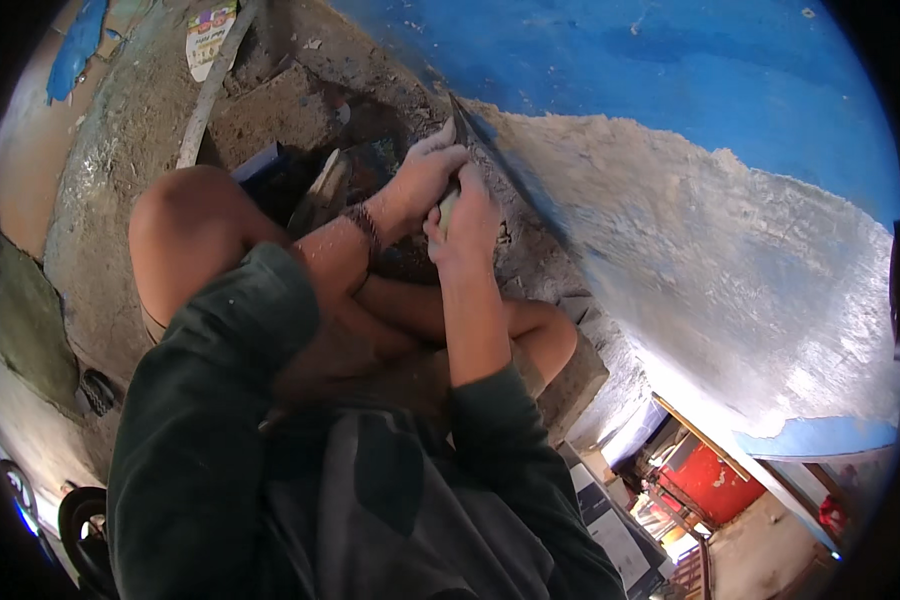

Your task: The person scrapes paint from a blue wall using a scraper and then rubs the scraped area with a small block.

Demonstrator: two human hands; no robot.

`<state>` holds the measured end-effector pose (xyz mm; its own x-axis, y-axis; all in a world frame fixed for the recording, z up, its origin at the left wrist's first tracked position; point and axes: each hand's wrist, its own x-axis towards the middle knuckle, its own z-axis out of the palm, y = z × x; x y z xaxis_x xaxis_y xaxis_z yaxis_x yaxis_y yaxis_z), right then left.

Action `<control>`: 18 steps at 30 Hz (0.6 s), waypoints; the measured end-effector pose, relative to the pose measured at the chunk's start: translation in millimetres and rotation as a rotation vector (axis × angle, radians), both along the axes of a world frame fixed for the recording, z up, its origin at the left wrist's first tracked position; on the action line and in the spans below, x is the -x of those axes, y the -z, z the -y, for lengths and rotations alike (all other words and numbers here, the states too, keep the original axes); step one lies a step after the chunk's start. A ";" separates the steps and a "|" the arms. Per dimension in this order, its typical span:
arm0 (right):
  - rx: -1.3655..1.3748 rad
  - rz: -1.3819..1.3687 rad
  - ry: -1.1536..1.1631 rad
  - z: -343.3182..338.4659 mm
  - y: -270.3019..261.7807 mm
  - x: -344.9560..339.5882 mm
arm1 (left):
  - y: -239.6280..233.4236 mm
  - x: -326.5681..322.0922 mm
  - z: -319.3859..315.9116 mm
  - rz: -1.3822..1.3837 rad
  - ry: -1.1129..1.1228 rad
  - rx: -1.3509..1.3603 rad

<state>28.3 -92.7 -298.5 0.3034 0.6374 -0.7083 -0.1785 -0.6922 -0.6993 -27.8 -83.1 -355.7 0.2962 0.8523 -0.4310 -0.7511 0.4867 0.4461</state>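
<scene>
My right hand point(471, 217) is closed around the pale handle point(448, 208) of a hand tool. From above my hands its dark, pointed metal blade point(459, 124) sticks out, close to the foot of the wall. My left hand point(429, 171) grips the same tool just ahead of the right, with the thumb stretched along the blade. Pale dust coats both hands. The wall point(705, 247) beside them is bare grey plaster low down, with blue paint point(645, 60) above a ragged edge. My fingers cover much of the tool, so its exact kind is unclear.
Beyond my bent left knee point(195, 217) lie a rough block point(277, 112), a flat strip point(214, 90) and a printed packet point(208, 41). A dark blue object point(261, 165) and a pale, narrow piece point(328, 180) sit near my left forearm. Rubble point(525, 247) lines the wall's foot.
</scene>
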 end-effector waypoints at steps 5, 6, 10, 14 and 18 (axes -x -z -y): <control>0.035 0.051 0.013 -7.6 -0.9 5.3 | 6.4 6.9 -10.0 0.119 -0.009 0.063; 0.080 0.059 -0.023 -13.1 -0.3 8.9 | 1.8 9.4 -10.7 0.108 -0.006 0.091; 0.058 0.083 -0.050 -6.8 -10.5 1.0 | -13.7 -3.2 -1.4 -0.022 -0.091 0.042; 0.015 0.048 -0.023 -10.8 2.2 3.8 | -17.9 18.1 -10.8 0.045 -0.022 0.137; 0.030 0.025 -0.028 -13.4 -3.3 11.7 | -10.1 10.4 -11.1 0.112 -0.164 0.062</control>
